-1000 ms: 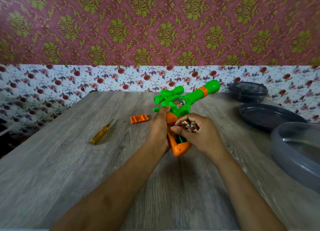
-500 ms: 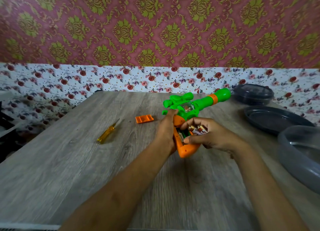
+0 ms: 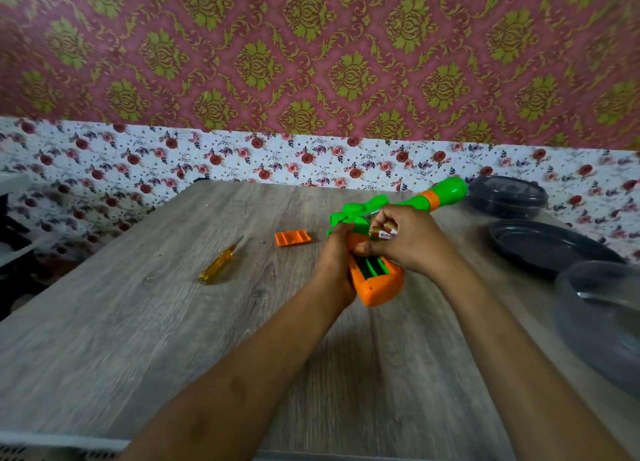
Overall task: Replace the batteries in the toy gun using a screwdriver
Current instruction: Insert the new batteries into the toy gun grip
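Observation:
A green and orange toy gun (image 3: 381,284) lies on the wooden table (image 3: 173,322), barrel pointing to the far right. My left hand (image 3: 334,256) grips its orange handle from the left side. The battery compartment (image 3: 372,266) in the handle is uncovered and shows green slots. My right hand (image 3: 408,241) hovers just above it, fingers closed on batteries (image 3: 382,231). The orange battery cover (image 3: 292,237) rests on the table left of the gun. A yellow-handled screwdriver (image 3: 220,262) lies farther left, tip pointing away from me.
Dark plastic dishes stand on the right: a lidded container (image 3: 505,196) at the back, a shallow plate (image 3: 550,246) in front of it, a translucent bowl (image 3: 602,315) nearest. A tiny screw (image 3: 262,242) lies near the cover. Patterned wallpaper backs the table.
My right hand has lifted the batteries up and away from the handle, so the compartment's green slots now show. The left hand still holds the gun.

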Available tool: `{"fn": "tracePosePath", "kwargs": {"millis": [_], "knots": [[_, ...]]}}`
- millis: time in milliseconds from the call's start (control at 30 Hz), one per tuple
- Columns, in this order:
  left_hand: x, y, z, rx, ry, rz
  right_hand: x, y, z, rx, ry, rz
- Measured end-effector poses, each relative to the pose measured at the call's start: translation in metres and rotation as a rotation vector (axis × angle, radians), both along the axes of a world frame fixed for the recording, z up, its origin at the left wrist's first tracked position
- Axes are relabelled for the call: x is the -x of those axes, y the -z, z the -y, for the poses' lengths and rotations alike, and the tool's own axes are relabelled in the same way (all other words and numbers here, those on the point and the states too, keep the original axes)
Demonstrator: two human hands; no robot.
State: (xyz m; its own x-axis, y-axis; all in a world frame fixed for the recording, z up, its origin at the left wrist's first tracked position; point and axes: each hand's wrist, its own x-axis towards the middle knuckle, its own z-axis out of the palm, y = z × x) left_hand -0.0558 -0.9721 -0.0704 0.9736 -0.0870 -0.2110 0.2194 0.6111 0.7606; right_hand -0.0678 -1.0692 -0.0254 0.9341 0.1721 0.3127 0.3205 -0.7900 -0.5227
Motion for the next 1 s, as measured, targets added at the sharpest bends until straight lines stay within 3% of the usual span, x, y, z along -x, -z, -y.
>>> {"fn": "tracePosePath", "kwargs": {"millis": [133,267,367,633,867,1000], "knots": [[0.0,0.001,-0.003,0.025,-0.032,-0.003,0.002,0.018,0.002,-0.429,0.028,0.007],[-0.001,0.003,-0.006,-0.005,-0.037,0.012,0.004,0.034,0.015,-1.044,0.052,-0.427],[0.0,0.001,-0.007,0.005,-0.043,0.038,0.005,0.04,0.02,-1.411,-0.07,-0.555],[-0.004,0.003,-0.005,0.029,-0.09,0.059,0.001,0.044,0.023,-1.599,-0.007,-0.432],[-0.002,0.004,-0.004,0.013,-0.08,0.103,-0.01,0.06,0.028,-1.808,0.157,-0.581],[0.0,0.003,-0.005,0.009,-0.067,0.103,-0.007,0.059,0.028,-1.712,0.252,-0.55]]}}
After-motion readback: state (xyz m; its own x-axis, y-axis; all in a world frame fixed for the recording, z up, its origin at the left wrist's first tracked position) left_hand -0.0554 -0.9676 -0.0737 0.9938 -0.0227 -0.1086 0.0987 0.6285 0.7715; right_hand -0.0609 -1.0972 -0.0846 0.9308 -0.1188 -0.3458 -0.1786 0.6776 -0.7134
